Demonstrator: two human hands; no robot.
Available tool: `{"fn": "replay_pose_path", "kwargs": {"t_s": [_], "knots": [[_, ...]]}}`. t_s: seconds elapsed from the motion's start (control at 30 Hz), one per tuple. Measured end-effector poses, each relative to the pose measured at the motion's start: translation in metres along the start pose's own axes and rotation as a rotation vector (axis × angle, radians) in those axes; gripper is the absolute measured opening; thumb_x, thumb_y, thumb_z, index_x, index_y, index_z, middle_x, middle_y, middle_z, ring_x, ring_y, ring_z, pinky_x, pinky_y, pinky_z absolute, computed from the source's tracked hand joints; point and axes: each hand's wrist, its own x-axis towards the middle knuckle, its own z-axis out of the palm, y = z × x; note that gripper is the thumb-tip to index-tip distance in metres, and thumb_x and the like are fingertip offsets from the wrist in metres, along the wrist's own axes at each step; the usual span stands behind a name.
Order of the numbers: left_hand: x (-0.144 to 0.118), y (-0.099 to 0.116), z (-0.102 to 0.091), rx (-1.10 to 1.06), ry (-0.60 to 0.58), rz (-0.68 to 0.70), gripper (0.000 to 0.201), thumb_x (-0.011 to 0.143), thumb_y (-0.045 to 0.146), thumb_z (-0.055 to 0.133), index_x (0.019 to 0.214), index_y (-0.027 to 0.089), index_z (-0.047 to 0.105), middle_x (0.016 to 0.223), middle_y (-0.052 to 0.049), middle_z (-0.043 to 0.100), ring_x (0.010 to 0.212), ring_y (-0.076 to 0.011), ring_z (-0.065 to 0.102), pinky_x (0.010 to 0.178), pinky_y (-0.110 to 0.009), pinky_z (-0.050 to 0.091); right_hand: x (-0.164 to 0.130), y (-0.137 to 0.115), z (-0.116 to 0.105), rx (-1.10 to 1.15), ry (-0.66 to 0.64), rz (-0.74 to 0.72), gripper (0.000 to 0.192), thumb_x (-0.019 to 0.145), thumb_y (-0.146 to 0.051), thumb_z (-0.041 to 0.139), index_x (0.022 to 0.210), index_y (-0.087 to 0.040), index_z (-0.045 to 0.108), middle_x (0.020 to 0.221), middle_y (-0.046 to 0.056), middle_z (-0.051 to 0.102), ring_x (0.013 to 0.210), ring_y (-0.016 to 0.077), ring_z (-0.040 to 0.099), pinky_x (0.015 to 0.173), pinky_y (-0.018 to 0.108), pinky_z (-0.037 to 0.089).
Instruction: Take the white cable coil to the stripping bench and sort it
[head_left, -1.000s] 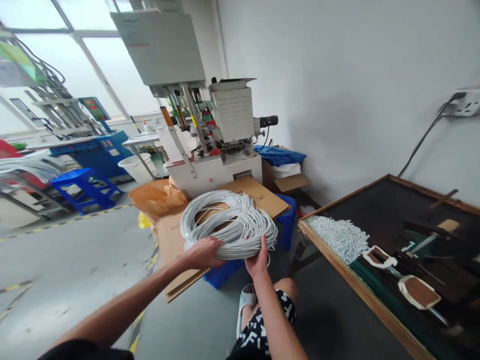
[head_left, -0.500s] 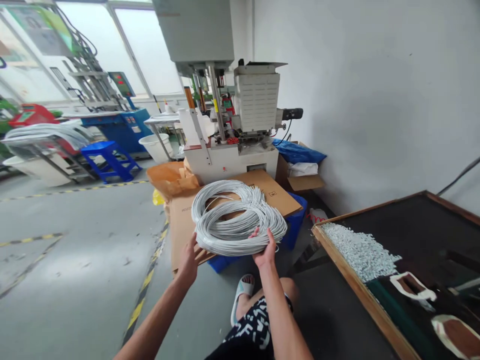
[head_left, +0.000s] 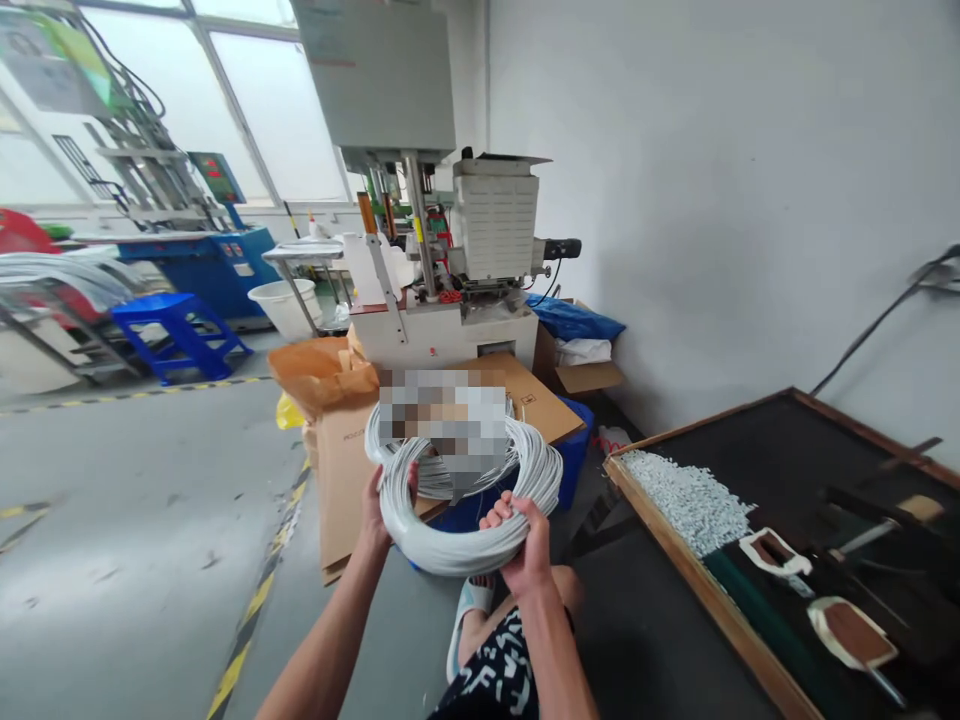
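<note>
Near coil [head_left: 454, 550] of pale wire is in both hands, in front of the cardboard [head_left: 349, 490] edge & above the feet; far side overlaps the back coil [head_left: 373, 440], can't tell if they touch, part is blurred out. L hand [head_left: 380, 505] grips the L side, fingers curled round the bundle; R hand [head_left: 523, 540] wraps the R near side, fingertips thru the hole. Prob. mod. heavy for its size, springy not stiff, smooth so strands may slip. Not fragile, but loops could sag or tangle w/ the back coil. Best hold: full bundle, opp. sides, approx. level; never single strands.
</note>
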Motion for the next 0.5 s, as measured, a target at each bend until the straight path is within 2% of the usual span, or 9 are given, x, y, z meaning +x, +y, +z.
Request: {"fn": "replay_pose_path", "kwargs": {"t_s": [0.13,0.27,0.33,0.4,0.5], "knots": [[-0.007,-0.001,0.001,-0.086,-0.053,-0.040,0.055,0.105,0.041,0.030,0.144,0.009,0.052,0.081,-0.010,0.073,0.063,-0.0177,0.071,0.062,-0.026,0.063,-0.047,-0.011,0.010,-0.083,-0.121,0.031,0.027,0.065,-0.031,0.079,0.062,-0.021,0.055,0.054,-0.007,0.042,0.050,0.0099,0.042,0.059,0.027,0.040],[-0.014,0.001,0.008,-0.267,-0.163,-0.130,0.061,0.105,0.046,0.033,0.145,0.003,0.047,0.079,-0.011,0.069,0.062,-0.0169,0.070,0.061,-0.023,0.062,-0.089,-0.024,0.002,-0.234,-0.345,0.036,0.025,0.072,-0.039,0.077,0.073,-0.022,0.059,0.057,-0.005,0.044,0.055,0.0127,0.043,0.060,0.027,0.036],[-0.017,0.005,0.017,-0.358,-0.240,-0.159,0.063,0.104,0.049,0.034,0.144,0.002,0.045,0.080,-0.012,0.069,0.062,-0.0178,0.070,0.062,-0.025,0.063,-0.099,-0.028,-0.008,-0.269,-0.448,-0.034,0.026,0.074,-0.042,0.075,0.077,-0.023,0.058,0.054,-0.007,0.040,0.050,0.0117,0.039,0.056,0.026,0.033],[-0.021,0.011,0.028,-0.406,-0.293,-0.157,0.064,0.104,0.052,0.034,0.143,0.002,0.045,0.081,-0.012,0.069,0.062,-0.0183,0.069,0.062,-0.027,0.063,-0.099,-0.031,-0.019,-0.294,-0.633,-0.082,0.026,0.078,-0.043,0.073,0.079,-0.025,0.054,0.047,-0.010,0.035,0.041,0.0098,0.035,0.049,0.024,0.030],[-0.030,0.021,0.048,-0.461,-0.367,-0.163,0.066,0.104,0.056,0.033,0.143,0.004,0.045,0.083,-0.012,0.068,0.064,-0.0183,0.070,0.063,-0.027,0.063,-0.091,-0.042,-0.033,-0.344,-0.893,0.003,0.037,0.080,-0.047,0.074,0.069,-0.027,0.045,0.036,-0.012,0.034,0.029,0.0089,0.030,0.041,0.023,0.030]]}}
